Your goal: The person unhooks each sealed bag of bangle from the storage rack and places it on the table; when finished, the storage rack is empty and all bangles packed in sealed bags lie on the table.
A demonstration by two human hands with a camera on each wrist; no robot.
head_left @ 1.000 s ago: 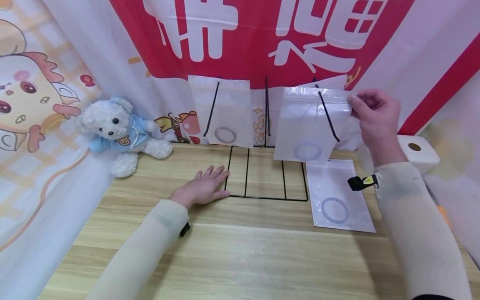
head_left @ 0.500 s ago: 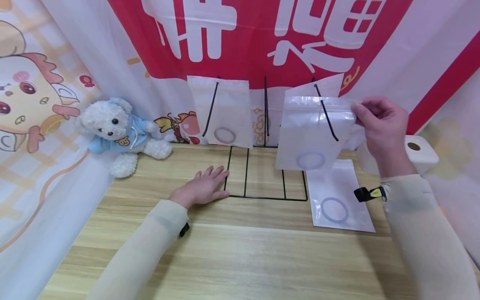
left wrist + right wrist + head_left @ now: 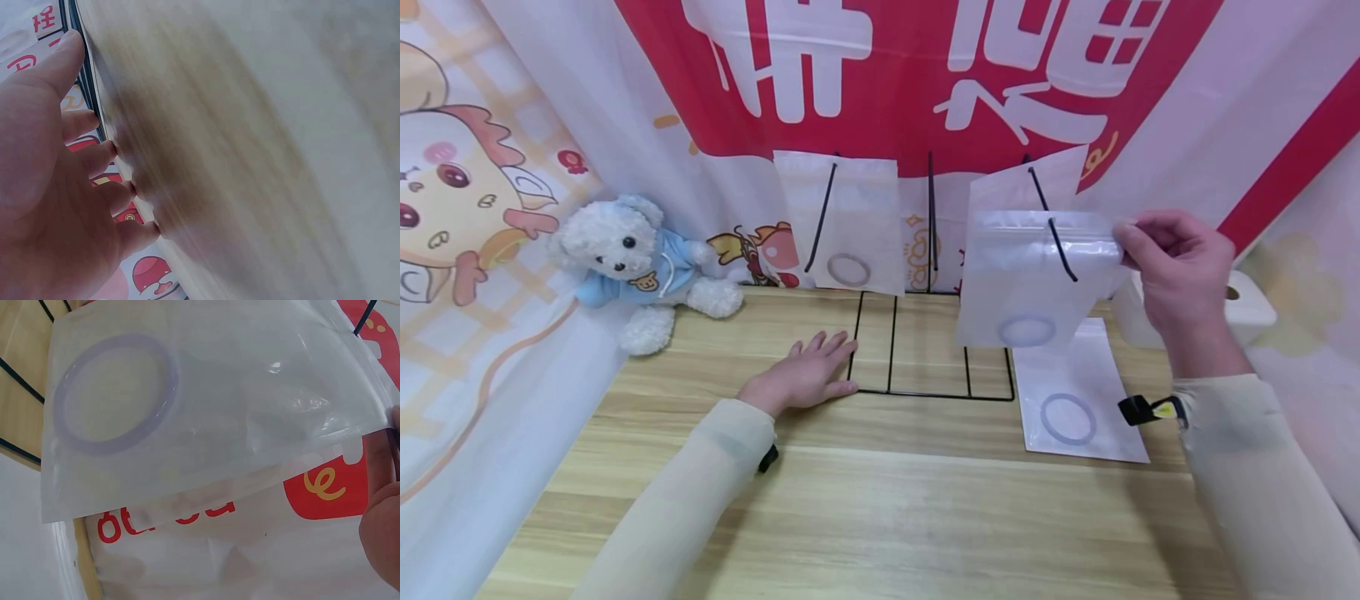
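My right hand (image 3: 1180,271) pinches the upper right corner of a white zip bag (image 3: 1003,262) with a pale purple ring showing at its bottom. That bag hangs on the right-hand hook (image 3: 1063,250) of a black wire rack, the hook's tip sticking out in front. Behind it, on the same hook, is another white bag (image 3: 1063,179). In the right wrist view the bag's ring (image 3: 115,394) shows large through the film. My left hand (image 3: 801,375) rests palm down with fingers spread, fingertips at the left side of the rack's base (image 3: 951,396).
A similar bag (image 3: 1071,367) lies on the wooden table (image 3: 895,517), right of the base. Another ringed bag (image 3: 868,217) hangs on the left hook. A white plush bear (image 3: 643,258) sits back left; a white box (image 3: 1247,304) stands behind my right hand. Printed cloth hangs behind.
My right hand has moved down and to the right with the held bag, sliding it forward along the hook and apart from the bag behind. My left hand has stayed put.
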